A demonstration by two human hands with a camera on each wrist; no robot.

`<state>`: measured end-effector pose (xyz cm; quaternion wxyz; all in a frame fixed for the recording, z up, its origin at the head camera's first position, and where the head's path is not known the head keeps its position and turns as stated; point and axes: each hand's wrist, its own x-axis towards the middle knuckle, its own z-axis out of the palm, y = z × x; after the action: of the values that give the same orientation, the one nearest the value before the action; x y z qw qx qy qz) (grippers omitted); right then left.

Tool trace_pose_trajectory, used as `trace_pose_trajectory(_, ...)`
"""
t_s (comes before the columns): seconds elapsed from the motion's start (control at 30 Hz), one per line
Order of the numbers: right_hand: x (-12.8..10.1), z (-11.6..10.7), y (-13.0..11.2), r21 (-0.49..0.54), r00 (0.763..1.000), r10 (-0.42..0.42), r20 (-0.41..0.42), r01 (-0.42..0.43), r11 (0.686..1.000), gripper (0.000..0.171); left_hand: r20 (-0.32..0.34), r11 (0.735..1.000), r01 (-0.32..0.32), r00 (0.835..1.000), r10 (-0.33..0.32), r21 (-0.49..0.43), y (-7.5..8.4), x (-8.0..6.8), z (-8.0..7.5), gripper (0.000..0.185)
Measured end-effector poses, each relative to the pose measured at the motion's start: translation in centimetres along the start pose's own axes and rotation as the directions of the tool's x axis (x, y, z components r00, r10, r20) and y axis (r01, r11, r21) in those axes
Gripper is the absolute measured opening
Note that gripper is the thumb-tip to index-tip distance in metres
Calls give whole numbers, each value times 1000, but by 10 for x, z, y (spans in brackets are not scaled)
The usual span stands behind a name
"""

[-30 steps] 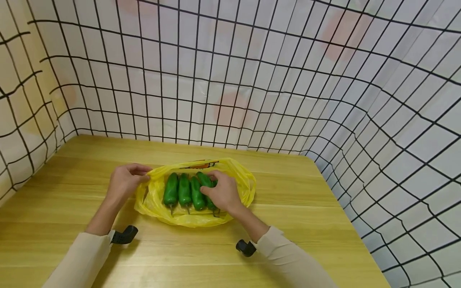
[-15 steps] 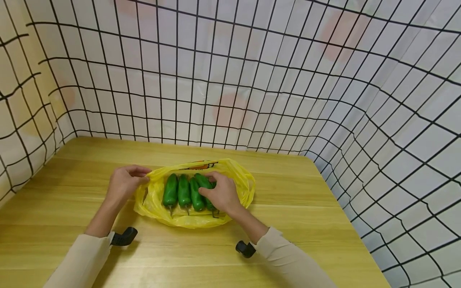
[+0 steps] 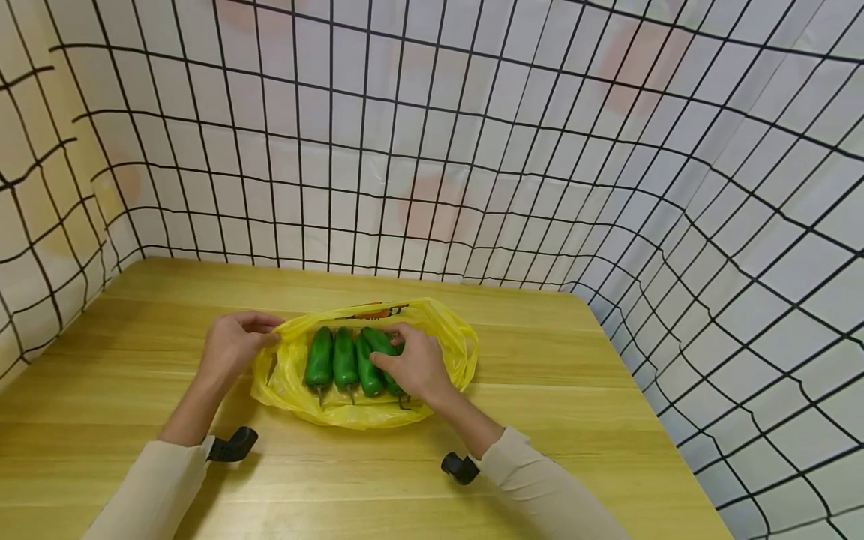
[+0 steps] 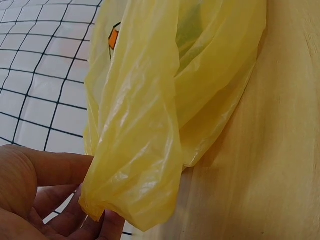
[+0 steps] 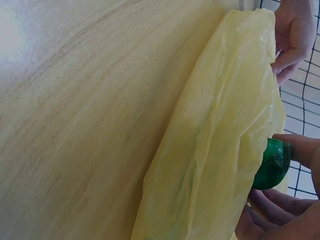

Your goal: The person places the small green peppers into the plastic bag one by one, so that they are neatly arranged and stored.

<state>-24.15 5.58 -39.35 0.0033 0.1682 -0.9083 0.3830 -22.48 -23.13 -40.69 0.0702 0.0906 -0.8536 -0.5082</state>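
Note:
A yellow plastic bag (image 3: 364, 417) lies spread on the wooden table, its mouth facing up. Several green peppers (image 3: 319, 358) sit side by side inside, stems toward the person. My left hand (image 3: 232, 341) pinches the bag's left rim between thumb and fingers; the left wrist view shows the gathered yellow plastic (image 4: 145, 150) at the fingertips. Reaching into the bag from the right, my right hand (image 3: 420, 364) holds the rightmost green pepper (image 3: 378, 341), which leans over its neighbour. In the right wrist view, thumb and fingers lie on either side of that pepper's end (image 5: 272, 165).
Black wire mesh (image 3: 378, 165) backed by pale sheeting surrounds the table (image 3: 351, 480) at the back and sides. A dark wrist camera (image 3: 232, 442) sticks out beside the left sleeve, another camera (image 3: 460, 466) beside the right.
The right hand and the pepper it holds have shifted slightly left, the pepper's upper end leaning closer to its neighbour. The left hand keeps its grip on the bag rim.

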Motion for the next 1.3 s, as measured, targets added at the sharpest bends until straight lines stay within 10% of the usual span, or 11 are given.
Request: trace_pose_trajectory(1.3, -7, -27, 11, 34, 998, -10, -68, 13, 999, 41, -14, 997, -71, 997, 71, 36, 10, -6, -7, 26)
